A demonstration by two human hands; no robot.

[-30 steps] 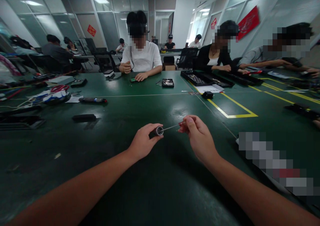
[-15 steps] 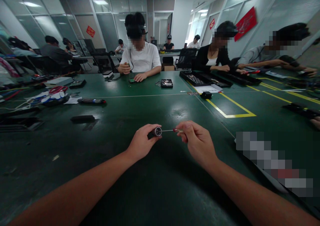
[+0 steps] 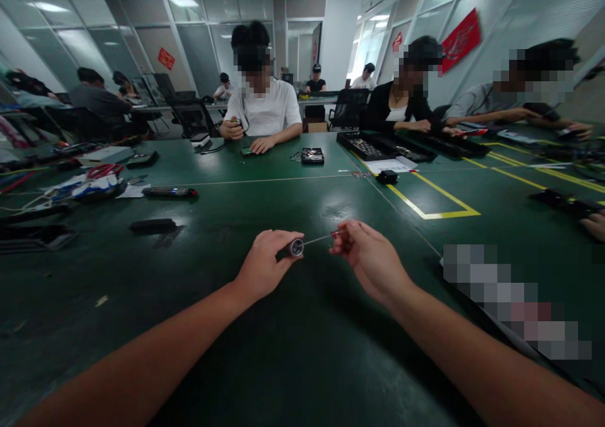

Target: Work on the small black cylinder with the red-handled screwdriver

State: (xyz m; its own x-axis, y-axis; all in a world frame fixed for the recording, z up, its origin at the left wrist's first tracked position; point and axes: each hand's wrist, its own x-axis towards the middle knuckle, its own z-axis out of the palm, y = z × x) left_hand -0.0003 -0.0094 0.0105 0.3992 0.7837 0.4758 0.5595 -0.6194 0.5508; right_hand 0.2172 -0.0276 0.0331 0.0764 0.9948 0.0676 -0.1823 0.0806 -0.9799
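Note:
My left hand is closed round a short dark cylinder, whose round, silvery-rimmed open end faces right. Between thumb and fingers, my right hand grips a screwdriver by its handle, which has a reddish collar and is mostly hidden by the fingers. The thin metal shaft slants down to the left, and its tip reaches the cylinder's open end; how deep it goes I cannot tell. Both hands are held over the green table.
A black block and a dark pen-shaped tool lie to the left. Ahead is a small open black box; a black cube sits by yellow tape. A blurred-out flat item lies right. Co-workers sit across the table.
The screwdriver's handle end has risen, so the shaft now slopes instead of lying level. My right hand has turned and its fingers have shifted. The whole view has moved slightly.

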